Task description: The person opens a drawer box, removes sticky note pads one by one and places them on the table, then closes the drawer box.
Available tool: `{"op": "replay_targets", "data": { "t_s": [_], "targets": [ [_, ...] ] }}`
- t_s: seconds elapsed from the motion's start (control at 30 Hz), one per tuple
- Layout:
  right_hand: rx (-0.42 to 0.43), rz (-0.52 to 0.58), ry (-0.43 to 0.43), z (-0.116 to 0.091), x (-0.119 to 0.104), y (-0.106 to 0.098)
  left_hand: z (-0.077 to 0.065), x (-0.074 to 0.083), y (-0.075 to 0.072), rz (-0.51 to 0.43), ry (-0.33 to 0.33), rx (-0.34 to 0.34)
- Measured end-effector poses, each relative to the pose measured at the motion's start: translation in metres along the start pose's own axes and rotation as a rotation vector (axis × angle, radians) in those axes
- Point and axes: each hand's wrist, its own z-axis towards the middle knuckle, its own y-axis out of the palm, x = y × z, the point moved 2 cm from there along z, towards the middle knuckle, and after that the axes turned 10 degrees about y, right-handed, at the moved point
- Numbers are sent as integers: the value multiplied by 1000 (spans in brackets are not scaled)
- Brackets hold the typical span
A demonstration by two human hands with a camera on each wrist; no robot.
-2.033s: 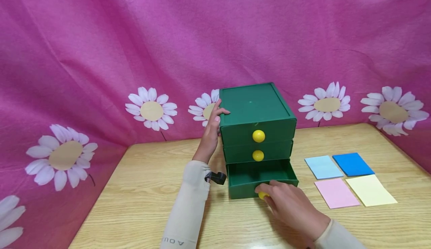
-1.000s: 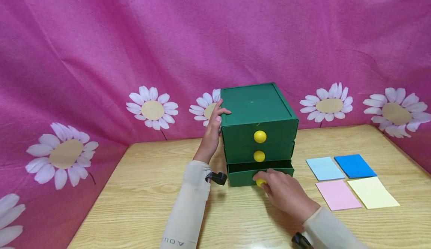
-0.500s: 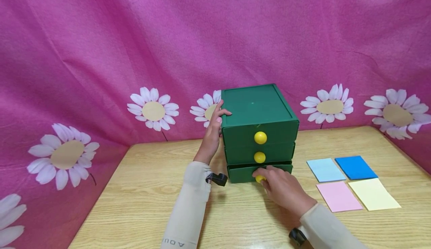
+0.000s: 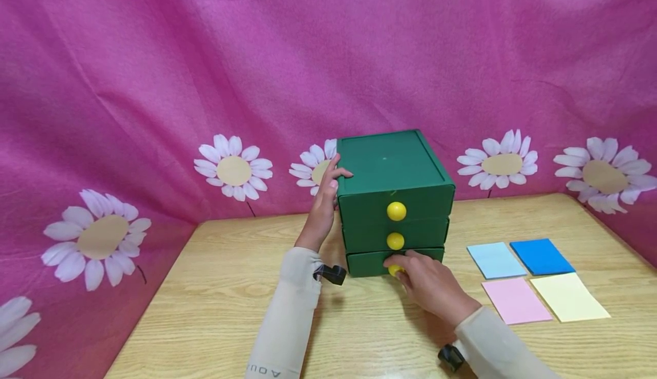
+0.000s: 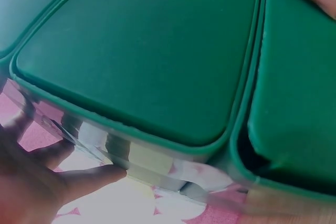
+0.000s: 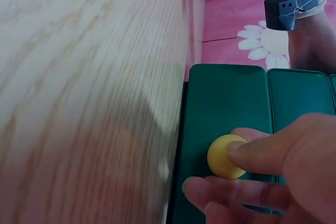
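A green unit of stacked drawers (image 4: pixel 395 162) with round yellow knobs stands on the table. My left hand (image 4: pixel 323 202) lies along its left side, with fingertips over the top edge; in the left wrist view the fingers (image 5: pixel 94 179) are spread against the side wall. My right hand (image 4: pixel 436 288) pinches the yellow knob (image 6: pixel 227 156) of the bottom drawer (image 4: pixel 365 264), thumb against it and fingers around it. That drawer looks nearly flush with the unit, though a thin dark gap shows at its corner in the left wrist view. The upper two drawers are closed.
Light blue (image 4: pixel 495 260), dark blue (image 4: pixel 542 256), pink (image 4: pixel 515 300) and pale yellow (image 4: pixel 570 297) paper pads lie to the right of the unit on the wooden table (image 4: pixel 226 310). A pink cloth with daisies (image 4: pixel 231 54) hangs behind and at both sides.
My right hand has pushed the bottom drawer inward, from well out to almost flush, keeping hold of its knob. My left hand has stayed on the unit's side.
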Motion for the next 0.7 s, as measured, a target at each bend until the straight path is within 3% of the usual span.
{"op": "replay_targets", "data": {
  "t_s": [0.13, 0.43, 0.7],
  "targets": [
    [-2, 3, 7, 1, 0, 0, 0, -13, -1, 12, 1, 5],
    [1, 1, 19, 3, 1, 1, 1, 22, 0, -21, 5, -16],
    [20, -4, 35, 3, 2, 3, 1, 26, 1, -3, 10, -18]
  ]
}}
